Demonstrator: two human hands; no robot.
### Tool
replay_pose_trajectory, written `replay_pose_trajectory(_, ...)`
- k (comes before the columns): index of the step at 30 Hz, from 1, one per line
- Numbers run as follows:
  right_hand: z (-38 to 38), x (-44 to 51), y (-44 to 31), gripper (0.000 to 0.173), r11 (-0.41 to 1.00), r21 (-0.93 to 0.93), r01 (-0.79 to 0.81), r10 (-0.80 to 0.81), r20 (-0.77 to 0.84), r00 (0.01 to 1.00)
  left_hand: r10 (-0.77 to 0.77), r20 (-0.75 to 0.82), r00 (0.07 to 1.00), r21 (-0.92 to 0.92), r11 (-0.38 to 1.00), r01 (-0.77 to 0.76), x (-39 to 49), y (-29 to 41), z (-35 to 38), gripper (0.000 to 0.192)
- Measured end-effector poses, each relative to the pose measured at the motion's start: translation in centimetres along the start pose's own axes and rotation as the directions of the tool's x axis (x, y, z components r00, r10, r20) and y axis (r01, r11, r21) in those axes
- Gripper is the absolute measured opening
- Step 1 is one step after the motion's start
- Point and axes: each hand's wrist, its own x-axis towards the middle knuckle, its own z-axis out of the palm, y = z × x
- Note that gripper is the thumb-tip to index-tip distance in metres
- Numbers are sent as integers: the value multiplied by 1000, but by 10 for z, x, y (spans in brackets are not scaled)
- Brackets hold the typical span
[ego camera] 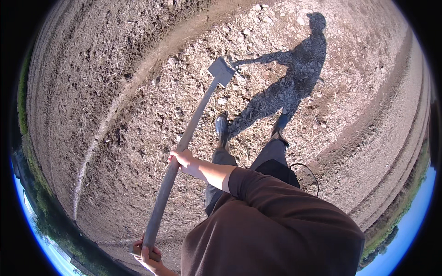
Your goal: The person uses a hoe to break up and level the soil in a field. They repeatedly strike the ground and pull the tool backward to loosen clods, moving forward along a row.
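A long-handled tool with a pale wooden shaft (pixel 193 120) and a flat, squarish metal blade (pixel 222 70), a spade or shovel by its look, slants across the view. My right hand (pixel 182 159) grips the shaft about midway. Down at the near end, my left hand (pixel 149 257) is wrapped around the short crosspiece grip (pixel 152 253). The blade lies over stony, dry soil (pixel 241 45) beyond my boots; whether it touches the ground I cannot tell.
Two dark boots (pixel 222 126) stand apart on clods and straw bits. My shadow (pixel 304 65) falls across the ground beyond them. A pale line (pixel 84 165) runs through the field at left. Wheel-like furrows curve at right, with grass and trees at both rims.
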Motion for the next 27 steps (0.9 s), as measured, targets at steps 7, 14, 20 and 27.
replay_pose_trajectory(7, -76, 15, -47, 21, 988, -150, -23, -31, -349, 937, -324, 50, 945, -232, 916, 326, 7, -35, 87, 28)
replay_pose_trajectory(14, -161, 32, -107, 17, 960, -269, 81, -211, -501, 839, -328, 207, 922, -360, 850, 384, -25, -83, 173, 29)
replay_pose_trajectory(20, -124, 16, -107, 17, 934, -331, 135, -284, -458, 842, -257, 194, 947, -470, 823, 320, -15, -72, 161, 34)
replay_pose_trajectory(27, -100, 19, -141, 22, 938, -231, 259, -318, -273, 908, -105, 410, 906, -561, 754, 341, 49, -72, 242, 23)
